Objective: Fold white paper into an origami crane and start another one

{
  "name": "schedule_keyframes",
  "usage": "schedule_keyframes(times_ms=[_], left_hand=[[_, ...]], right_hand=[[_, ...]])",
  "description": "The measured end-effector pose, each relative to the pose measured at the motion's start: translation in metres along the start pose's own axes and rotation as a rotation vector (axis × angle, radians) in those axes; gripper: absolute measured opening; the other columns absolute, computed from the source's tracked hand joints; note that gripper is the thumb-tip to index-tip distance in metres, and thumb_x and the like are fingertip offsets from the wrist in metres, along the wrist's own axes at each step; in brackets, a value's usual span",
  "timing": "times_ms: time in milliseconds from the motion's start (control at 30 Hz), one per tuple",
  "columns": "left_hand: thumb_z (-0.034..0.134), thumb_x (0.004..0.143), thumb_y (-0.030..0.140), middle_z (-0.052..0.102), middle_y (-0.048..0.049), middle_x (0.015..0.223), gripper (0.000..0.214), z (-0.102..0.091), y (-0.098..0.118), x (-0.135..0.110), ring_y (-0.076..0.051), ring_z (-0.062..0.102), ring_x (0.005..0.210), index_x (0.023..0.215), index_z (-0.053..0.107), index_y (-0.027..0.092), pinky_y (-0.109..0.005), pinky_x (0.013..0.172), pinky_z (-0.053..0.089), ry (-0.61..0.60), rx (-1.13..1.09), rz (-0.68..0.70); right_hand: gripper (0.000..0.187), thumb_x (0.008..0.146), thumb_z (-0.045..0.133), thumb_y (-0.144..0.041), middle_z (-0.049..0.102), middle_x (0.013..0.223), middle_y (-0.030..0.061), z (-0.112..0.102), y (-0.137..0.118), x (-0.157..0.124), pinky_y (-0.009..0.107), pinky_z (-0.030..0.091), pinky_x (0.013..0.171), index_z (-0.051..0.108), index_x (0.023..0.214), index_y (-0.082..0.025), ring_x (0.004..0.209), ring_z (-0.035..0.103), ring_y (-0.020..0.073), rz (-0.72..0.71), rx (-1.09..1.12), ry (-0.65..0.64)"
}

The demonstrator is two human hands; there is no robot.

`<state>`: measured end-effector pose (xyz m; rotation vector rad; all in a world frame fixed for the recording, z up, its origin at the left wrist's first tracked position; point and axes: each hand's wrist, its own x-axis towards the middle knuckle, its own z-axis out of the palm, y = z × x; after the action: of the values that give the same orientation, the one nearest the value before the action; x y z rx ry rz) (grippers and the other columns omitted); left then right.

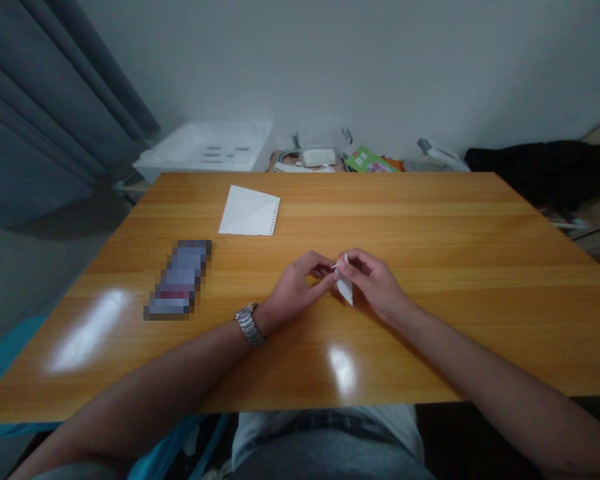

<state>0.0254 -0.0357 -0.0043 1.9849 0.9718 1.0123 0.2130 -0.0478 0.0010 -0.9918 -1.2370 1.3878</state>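
Both my hands meet over the middle of the wooden table [430, 280]. Between them is a small folded white paper piece [345, 288], narrow and pointed, held just above the tabletop. My left hand [297, 288], with a metal watch on its wrist, pinches the paper's upper tip with thumb and fingers. My right hand [375, 283] is closed on the same piece from the right side. Part of the folded paper is hidden behind my fingers.
A white paper sheet [249, 211] with a perforated edge lies flat at the far left-centre. A blurred-out rectangular object [179, 280] lies left of my hands. Beyond the far edge are a white box [207, 148], clutter and dark cloth [545, 167]. A grey curtain hangs at left.
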Motion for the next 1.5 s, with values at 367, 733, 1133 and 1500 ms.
schedule_keyframes(times_ms=[367, 733, 1133, 1500], left_hand=[[0.068, 0.09, 0.034, 0.071, -0.0038, 0.086, 0.019, 0.001, -0.006, 0.003, -0.014, 0.065, 0.077, 0.085, 0.065, 0.016, -0.025, 0.071, 0.051, 0.107, -0.076, -0.106], [0.071, 0.087, 0.037, 0.069, -0.002, 0.078, 0.025, -0.003, -0.004, 0.006, -0.013, 0.062, 0.07, 0.076, 0.064, 0.016, -0.025, 0.067, 0.05, 0.235, -0.22, -0.215], [0.07, 0.089, 0.034, 0.069, -0.0076, 0.099, 0.022, -0.005, -0.01, 0.005, -0.017, 0.066, 0.091, 0.099, 0.063, 0.016, -0.03, 0.084, 0.055, 0.133, -0.173, -0.083], [0.05, 0.102, 0.037, 0.062, -0.0132, 0.136, 0.037, -0.016, -0.005, 0.01, -0.023, 0.059, 0.126, 0.135, 0.051, 0.021, -0.04, 0.11, 0.045, -0.134, -0.355, -0.049]], right_hand=[[0.038, 0.08, 0.079, -0.047, 0.067, 0.108, 0.0044, -0.004, 0.004, 0.004, 0.034, 0.051, 0.09, 0.064, 0.107, -0.025, 0.099, 0.063, 0.0194, -0.044, -0.067, 0.01], [0.024, 0.086, 0.072, -0.044, 0.06, 0.091, 0.0043, -0.012, 0.009, 0.006, 0.031, 0.048, 0.069, 0.066, 0.084, -0.021, 0.079, 0.059, 0.0179, -0.168, -0.489, 0.008], [0.027, 0.087, 0.071, -0.047, 0.067, 0.082, 0.0011, -0.01, 0.006, 0.006, 0.03, 0.049, 0.07, 0.061, 0.087, -0.022, 0.074, 0.063, 0.0163, -0.06, -0.265, -0.002], [0.035, 0.079, 0.08, -0.052, 0.069, 0.074, -0.0001, -0.013, 0.004, 0.006, 0.032, 0.056, 0.068, 0.066, 0.089, -0.022, 0.065, 0.064, 0.0148, 0.029, -0.006, -0.02]])
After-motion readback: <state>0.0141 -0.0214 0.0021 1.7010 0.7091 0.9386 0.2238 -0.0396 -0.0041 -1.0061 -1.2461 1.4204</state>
